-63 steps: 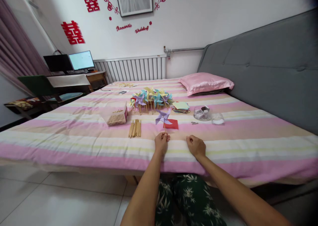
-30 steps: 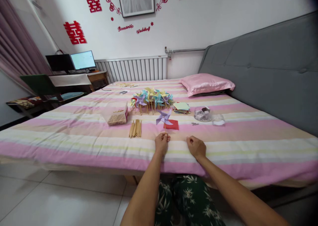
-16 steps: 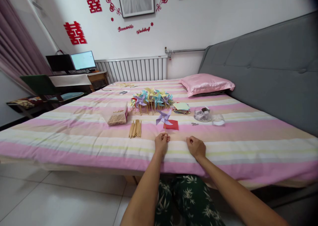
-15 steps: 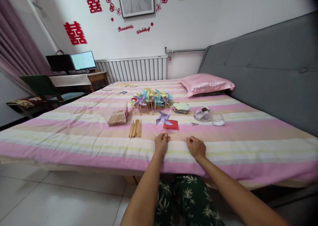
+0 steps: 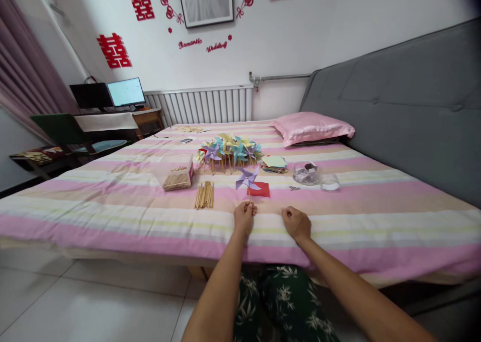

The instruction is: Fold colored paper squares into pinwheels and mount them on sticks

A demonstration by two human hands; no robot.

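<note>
My left hand [image 5: 244,217] is closed around the wooden stick of a purple paper pinwheel [image 5: 247,177], which stands upright above the striped bed cover [image 5: 112,202]. A red paper square [image 5: 260,189] lies just behind the pinwheel. My right hand [image 5: 296,223] rests as a loose fist on the cover, a short way right of the left hand, with nothing visible in it. Loose wooden sticks [image 5: 205,194] lie left of the pinwheel.
A cluster of finished pinwheels [image 5: 229,149] stands farther back. A box of sticks [image 5: 178,178], a stack of coloured paper [image 5: 274,162], a clear container [image 5: 306,172] and a lid [image 5: 329,182] lie around. A pink pillow [image 5: 311,125] and grey headboard [image 5: 406,96] are right.
Both hands and the pinwheel stay where they were; only the view shifts very slightly.
</note>
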